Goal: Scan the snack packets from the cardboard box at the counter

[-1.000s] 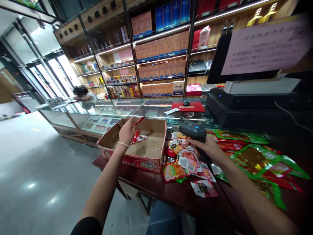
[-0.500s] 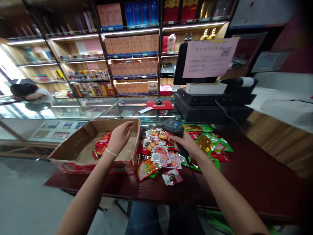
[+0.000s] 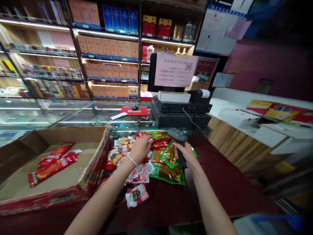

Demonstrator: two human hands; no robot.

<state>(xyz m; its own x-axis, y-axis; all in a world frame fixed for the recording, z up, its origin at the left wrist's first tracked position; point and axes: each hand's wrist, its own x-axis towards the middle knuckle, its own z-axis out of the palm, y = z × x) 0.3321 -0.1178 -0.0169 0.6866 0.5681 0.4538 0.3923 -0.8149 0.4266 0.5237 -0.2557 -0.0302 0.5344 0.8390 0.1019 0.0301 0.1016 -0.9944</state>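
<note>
My right hand is wrapped round the handle of a dark barcode scanner, held above the right side of a heap of snack packets. My left hand, with a pale band at its wrist, is over the middle of the heap. Its fingers are curled together, and what they hold, if anything, is hidden. Small white and pink packets lie below it, and green-edged pouches lie to the right. One pink-and-white packet sits apart, nearer the front. Two red packets rest inside the open cardboard box.
The cardboard box stands at the left on the dark red table. Behind are a glass counter, a mouse on a red mat, and a monitor with a pink notice above a black cash drawer. Stocked shelves line the wall.
My left hand has moved from over the box to the packet heap. The scanner stays in my right hand, now over the green-edged pouches. The view has turned right.
</note>
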